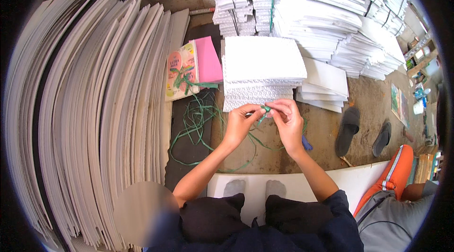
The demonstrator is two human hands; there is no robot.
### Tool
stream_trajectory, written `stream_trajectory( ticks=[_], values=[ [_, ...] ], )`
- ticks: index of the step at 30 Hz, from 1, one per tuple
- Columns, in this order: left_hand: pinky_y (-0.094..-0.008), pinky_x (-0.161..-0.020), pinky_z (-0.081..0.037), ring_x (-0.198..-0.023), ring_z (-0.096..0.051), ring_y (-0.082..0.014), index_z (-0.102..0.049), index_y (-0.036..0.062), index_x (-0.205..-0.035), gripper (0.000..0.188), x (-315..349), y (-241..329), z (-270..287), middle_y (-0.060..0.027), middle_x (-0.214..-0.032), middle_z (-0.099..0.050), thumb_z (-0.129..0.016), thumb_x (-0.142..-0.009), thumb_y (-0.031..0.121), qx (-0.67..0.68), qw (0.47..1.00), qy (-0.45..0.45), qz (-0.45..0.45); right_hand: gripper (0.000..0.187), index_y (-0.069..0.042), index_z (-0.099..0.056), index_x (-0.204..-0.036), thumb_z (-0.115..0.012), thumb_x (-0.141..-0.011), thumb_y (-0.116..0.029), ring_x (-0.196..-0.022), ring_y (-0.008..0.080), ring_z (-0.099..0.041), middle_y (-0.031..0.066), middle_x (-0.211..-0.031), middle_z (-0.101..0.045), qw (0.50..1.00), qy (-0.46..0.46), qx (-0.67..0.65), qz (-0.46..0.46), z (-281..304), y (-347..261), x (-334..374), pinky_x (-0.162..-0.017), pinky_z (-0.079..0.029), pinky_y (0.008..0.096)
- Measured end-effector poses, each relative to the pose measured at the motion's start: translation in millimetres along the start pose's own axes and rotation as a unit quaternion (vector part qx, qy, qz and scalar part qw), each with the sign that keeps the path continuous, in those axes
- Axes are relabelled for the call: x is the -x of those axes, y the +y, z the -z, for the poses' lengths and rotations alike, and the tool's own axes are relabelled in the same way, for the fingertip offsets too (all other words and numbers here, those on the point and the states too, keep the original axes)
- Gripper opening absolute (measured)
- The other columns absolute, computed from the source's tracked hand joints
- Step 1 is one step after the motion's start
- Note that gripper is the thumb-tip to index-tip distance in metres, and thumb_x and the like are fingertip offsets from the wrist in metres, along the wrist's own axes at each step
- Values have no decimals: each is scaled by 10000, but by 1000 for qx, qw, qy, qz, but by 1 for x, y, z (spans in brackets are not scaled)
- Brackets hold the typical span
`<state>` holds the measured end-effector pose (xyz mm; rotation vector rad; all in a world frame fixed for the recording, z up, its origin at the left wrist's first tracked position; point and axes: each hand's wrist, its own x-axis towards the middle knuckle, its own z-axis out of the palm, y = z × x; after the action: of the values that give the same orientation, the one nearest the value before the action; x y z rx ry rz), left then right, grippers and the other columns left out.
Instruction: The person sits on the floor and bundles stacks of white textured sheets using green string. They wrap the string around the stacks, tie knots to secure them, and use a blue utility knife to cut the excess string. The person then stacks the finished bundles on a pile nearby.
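Observation:
In front of the white stack, my left hand [240, 120] and my right hand [288, 120] meet with fingertips pinched on a green plastic strip [266, 109]. The strip looks bunched or knotted between the fingers, though part of it is hidden by them. More green twine [196, 126] lies in a loose tangle on the floor to the left, and strands trail beneath my hands. Just beyond my fingers stands the stack of white textured sheets [264, 58]. To its left are a printed carton sheet [182, 73] with green twine on it and a pink sheet [208, 60].
Tall grey-white boards [109, 110] stand on edge at the left. Tied white stacks [321, 10] fill the back. Black slippers [348, 131] and a blue object [306, 143] lie on the floor to the right. Another person's orange-clad leg [395, 171] is at the lower right.

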<state>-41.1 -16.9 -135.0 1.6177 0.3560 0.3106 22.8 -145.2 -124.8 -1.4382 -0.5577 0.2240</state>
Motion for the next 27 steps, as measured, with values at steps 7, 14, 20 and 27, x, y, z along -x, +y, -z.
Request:
stream_trajectory(
  ticks=[7,14,20,27],
  values=[
    [-203,-643,-444,-700,-544,-71,-638,-12,-850,121,-2,8,3,-30,-766,-616,-631,-790,93,64,995,-50,53,203,17,-490,-942,-583,-765,48,-820,173,-606,116,-891,-602,995,4,90,41,2,2,3,-701,-486,271],
    [-192,-646,-462,-665,-564,-81,-598,18,-874,191,-16,7,20,-33,-787,-604,-669,-763,157,267,890,-222,296,292,-34,-474,-891,-611,-675,107,-901,246,-568,92,-909,-556,909,-38,260,323,8,-9,4,-769,-462,346],
    [-180,-636,-439,-687,-559,-75,-595,41,-816,192,-26,22,26,-19,-763,-595,-695,-725,178,195,897,-299,263,395,-55,-369,-928,-601,-671,134,-866,262,-576,110,-898,-546,875,-151,204,413,19,-5,-8,-844,-434,450],
    [-230,-589,-453,-646,-574,-103,-626,12,-779,67,2,50,9,-40,-747,-623,-657,-738,55,-69,995,-77,-2,353,-28,-349,-961,-564,-730,130,-910,232,-549,118,-898,-532,970,-14,69,232,8,8,4,-845,-423,367]
  ],
)
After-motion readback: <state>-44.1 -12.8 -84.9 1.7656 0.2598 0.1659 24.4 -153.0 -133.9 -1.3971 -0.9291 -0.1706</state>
